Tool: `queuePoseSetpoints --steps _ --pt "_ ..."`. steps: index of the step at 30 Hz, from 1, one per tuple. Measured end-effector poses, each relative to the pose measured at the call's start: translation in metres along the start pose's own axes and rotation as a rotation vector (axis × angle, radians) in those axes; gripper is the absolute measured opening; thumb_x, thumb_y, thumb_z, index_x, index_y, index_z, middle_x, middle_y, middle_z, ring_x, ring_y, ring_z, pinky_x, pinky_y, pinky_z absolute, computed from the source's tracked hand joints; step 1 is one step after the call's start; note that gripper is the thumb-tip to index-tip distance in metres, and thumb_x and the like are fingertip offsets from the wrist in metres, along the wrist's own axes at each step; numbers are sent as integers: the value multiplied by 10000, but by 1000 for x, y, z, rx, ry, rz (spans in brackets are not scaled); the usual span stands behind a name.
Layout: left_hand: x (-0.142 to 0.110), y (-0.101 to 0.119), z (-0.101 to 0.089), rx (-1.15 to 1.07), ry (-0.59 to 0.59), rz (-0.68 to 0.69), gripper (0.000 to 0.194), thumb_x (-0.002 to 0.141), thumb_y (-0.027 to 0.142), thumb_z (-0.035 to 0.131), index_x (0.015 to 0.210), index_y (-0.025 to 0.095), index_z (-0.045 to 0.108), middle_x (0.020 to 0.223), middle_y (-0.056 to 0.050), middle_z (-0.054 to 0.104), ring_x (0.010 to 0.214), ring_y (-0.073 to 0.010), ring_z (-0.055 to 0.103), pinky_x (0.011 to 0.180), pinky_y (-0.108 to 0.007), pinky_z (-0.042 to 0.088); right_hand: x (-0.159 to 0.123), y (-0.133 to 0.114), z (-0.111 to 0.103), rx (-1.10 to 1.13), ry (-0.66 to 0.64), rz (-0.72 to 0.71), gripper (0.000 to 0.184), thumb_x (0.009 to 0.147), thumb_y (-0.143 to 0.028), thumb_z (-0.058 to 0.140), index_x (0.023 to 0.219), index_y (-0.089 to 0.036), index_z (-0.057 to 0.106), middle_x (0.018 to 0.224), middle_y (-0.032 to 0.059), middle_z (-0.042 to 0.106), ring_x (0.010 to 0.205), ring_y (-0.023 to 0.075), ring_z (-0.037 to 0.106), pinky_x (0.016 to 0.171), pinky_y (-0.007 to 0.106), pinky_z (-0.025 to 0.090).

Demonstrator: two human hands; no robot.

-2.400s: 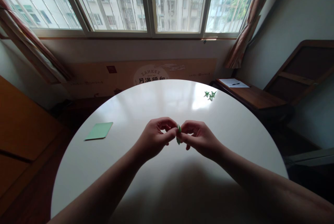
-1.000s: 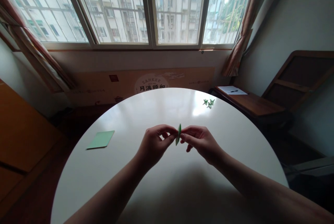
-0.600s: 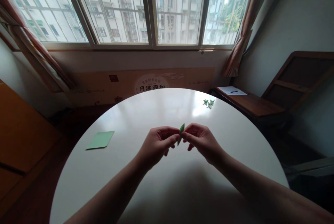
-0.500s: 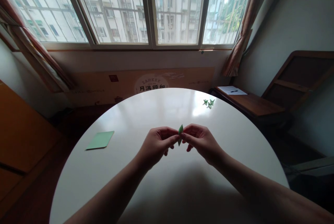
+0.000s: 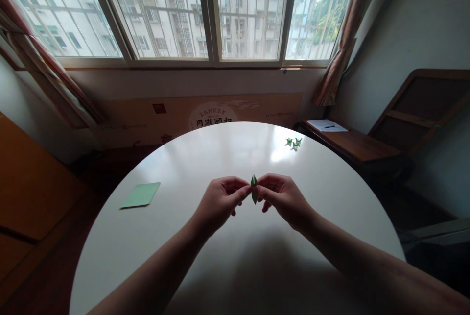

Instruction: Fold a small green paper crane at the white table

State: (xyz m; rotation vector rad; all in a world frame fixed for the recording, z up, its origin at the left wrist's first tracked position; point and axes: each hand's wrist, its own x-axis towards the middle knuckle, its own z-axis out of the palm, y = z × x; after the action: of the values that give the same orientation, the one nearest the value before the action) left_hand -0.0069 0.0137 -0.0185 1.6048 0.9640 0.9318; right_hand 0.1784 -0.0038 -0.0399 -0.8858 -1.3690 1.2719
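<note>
A small folded piece of green paper (image 5: 254,196), narrow and pointed at both ends, is held upright above the table. Its upper end shows two separate tips. My left hand (image 5: 224,201) pinches its left side between thumb and forefinger. From the other side my right hand (image 5: 282,196) grips it the same way, so the fingertips of both hands nearly meet and cover its middle. Several small folded green paper figures (image 5: 294,143) lie together toward the far right of the table. At the left rests a stack of square light green paper (image 5: 140,195).
The round white table (image 5: 176,158) spreads under both hands. Beyond its right edge is a wooden chair (image 5: 367,147) with a white sheet (image 5: 326,126) and a dark pen on it. A printed board (image 5: 139,119) stands below the barred window.
The folded paper has turned slightly between my fingers, and its top now shows two split tips rather than one point. Both hands stay almost in place.
</note>
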Motion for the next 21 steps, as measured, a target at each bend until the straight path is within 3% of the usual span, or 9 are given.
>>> queuePoseSetpoints --steps 9,16,21 --pt "-1 2 1 27 31 56 165 838 292 684 826 130 709 647 1 638 504 -81 497 404 -155 426 -1 -1 3 -71 -46 25 212 808 -341 762 881 -146 725 749 41 680 688 163 626 501 229 516" --pt "-1 3 1 39 0 24 162 821 285 687 854 130 719 660 -11 650 550 -108 536 402 -164 447 -2 -2 2 -108 -73 27 173 844 -318 709 861 -146 725 748 42 678 674 157 624 510 235 517" --pt "-2 4 2 68 -8 41 109 808 235 666 787 132 694 668 -9 654 544 -100 539 412 -163 447 -4 -3 2 -123 -90 37 159 795 -294 752 821 -141 718 733 39 674 667 156 618 499 222 508"
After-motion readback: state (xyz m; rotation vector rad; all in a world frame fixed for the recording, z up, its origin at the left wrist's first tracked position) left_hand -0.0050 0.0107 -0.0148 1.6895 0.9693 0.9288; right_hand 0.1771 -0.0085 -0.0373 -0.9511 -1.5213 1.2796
